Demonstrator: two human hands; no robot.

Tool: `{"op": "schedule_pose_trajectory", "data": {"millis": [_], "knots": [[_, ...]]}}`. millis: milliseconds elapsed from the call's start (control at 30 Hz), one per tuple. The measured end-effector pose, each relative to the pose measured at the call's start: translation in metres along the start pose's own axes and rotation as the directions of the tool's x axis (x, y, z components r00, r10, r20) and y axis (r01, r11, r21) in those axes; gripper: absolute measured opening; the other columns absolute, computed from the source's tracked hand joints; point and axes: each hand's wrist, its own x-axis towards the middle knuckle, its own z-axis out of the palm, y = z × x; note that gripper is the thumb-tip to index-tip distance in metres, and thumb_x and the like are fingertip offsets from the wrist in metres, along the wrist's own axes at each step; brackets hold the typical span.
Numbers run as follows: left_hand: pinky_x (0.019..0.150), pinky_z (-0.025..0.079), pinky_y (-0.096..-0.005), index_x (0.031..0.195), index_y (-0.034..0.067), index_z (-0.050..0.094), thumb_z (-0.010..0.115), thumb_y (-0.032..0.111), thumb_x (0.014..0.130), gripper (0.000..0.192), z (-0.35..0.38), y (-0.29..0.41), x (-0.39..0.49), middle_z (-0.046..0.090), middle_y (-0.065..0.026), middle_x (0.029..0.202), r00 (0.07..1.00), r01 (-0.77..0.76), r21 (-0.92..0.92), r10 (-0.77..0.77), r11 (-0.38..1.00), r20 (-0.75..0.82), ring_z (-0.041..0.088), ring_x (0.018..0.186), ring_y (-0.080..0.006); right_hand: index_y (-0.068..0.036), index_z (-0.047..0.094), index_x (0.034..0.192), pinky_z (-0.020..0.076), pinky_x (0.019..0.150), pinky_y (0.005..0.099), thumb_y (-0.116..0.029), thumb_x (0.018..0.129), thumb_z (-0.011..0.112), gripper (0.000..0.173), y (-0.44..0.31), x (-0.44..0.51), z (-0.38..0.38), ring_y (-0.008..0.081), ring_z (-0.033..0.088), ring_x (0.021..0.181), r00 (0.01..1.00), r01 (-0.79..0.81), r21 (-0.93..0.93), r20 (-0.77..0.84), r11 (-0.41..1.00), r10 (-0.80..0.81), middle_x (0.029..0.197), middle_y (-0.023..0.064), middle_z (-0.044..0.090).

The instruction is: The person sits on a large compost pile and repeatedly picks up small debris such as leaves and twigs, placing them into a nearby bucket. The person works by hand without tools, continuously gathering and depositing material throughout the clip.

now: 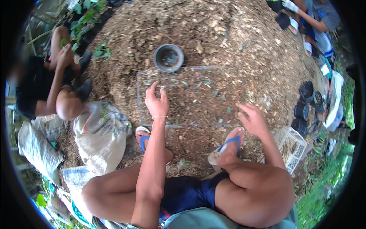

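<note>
My left hand (157, 98), with a thin pale band at its wrist, hovers above the left part of a soil-filled rectangular crate (183, 125) whose pale rim lies in the wood chips. Its thumb and fingers are apart, and nothing shows between them. Near the crate's right edge is my right hand (253, 118), fingers spread and holding nothing visible. Bits of green leaf (207, 82) are strewn over the dark soil in the crate. A round dark plastic pot (168, 57) rests on the chips just beyond the crate's far edge.
Around the crate spreads a mound of wood chips (243, 37). White woven sacks (100, 143) lie at left beside a seated person (34, 83) holding a green leaf. A white plastic basket (291, 148) and black pots (301, 111) stand at right. Another person (317, 20) is at upper right.
</note>
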Motion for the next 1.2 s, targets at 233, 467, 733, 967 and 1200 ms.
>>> {"op": "schedule_pose_trajectory", "data": {"millis": [233, 467, 733, 967, 1200], "knots": [[0.097, 0.056, -0.0487, 0.118, 0.012, 0.078, 0.073, 0.020, 0.087, 0.032, -0.068, -0.119, 0.045, 0.073, -0.0154, 0.111, 0.942, 0.336, 0.211, -0.328, 0.918, -0.072, 0.070, 0.108, -0.0372, -0.002, 0.074, 0.121, 0.0562, 0.088, 0.0512, -0.013, 0.092, 0.069, 0.032, -0.097, 0.024, -0.067, 0.0422, 0.071, 0.100, 0.581, 0.416, -0.120, 0.798, 0.901, -0.162, 0.105, 0.0230, 0.073], [0.094, 0.057, -0.0460, 0.114, 0.012, 0.080, 0.073, 0.018, 0.087, 0.028, -0.071, -0.165, 0.026, 0.074, -0.0176, 0.109, 0.923, 0.381, 0.062, -0.375, 0.923, -0.084, 0.072, 0.104, -0.0367, 0.000, 0.075, 0.104, 0.0597, 0.092, 0.0533, -0.011, 0.085, 0.068, 0.023, -0.116, -0.007, 0.080, 0.0436, 0.073, 0.100, 0.476, 0.541, -0.093, 0.853, 0.836, -0.213, 0.101, 0.0250, 0.074], [0.092, 0.056, -0.0472, 0.114, 0.010, 0.078, 0.072, 0.010, 0.085, 0.029, -0.052, -0.157, 0.008, 0.072, -0.0170, 0.106, 0.955, 0.269, -0.030, -0.271, 0.963, -0.122, 0.070, 0.102, -0.0374, 0.001, 0.071, 0.112, 0.0616, 0.092, 0.0498, -0.005, 0.088, 0.067, 0.025, -0.118, -0.071, 0.218, 0.0410, 0.073, 0.105, 0.407, 0.510, -0.047, 0.893, 0.859, -0.192, 0.116, 0.0215, 0.070], [0.087, 0.054, -0.0443, 0.117, 0.008, 0.078, 0.072, 0.005, 0.085, 0.032, -0.015, -0.119, 0.017, 0.070, -0.0126, 0.101, 0.937, 0.252, -0.241, -0.298, 0.937, -0.181, 0.067, 0.090, -0.0316, 0.001, 0.066, 0.118, 0.0595, 0.095, 0.0483, -0.007, 0.094, 0.059, 0.027, -0.119, -0.048, 0.242, 0.0394, 0.067, 0.121, 0.704, 0.557, -0.142, 0.603, 0.819, -0.375, 0.128, 0.0211, 0.063], [0.078, 0.054, -0.0348, 0.120, 0.007, 0.077, 0.071, 0.005, 0.089, 0.032, -0.013, -0.099, 0.026, 0.067, -0.0073, 0.102, 0.917, 0.295, -0.402, -0.375, 0.867, -0.135, 0.060, 0.077, -0.0181, 0.000, 0.070, 0.122, 0.0611, 0.088, 0.0460, -0.013, 0.094, 0.064, 0.031, -0.151, -0.034, 0.265, 0.0319, 0.072, 0.106, 0.752, 0.587, -0.114, 0.442, 0.801, -0.488, 0.116, 0.0166, 0.071]]}}
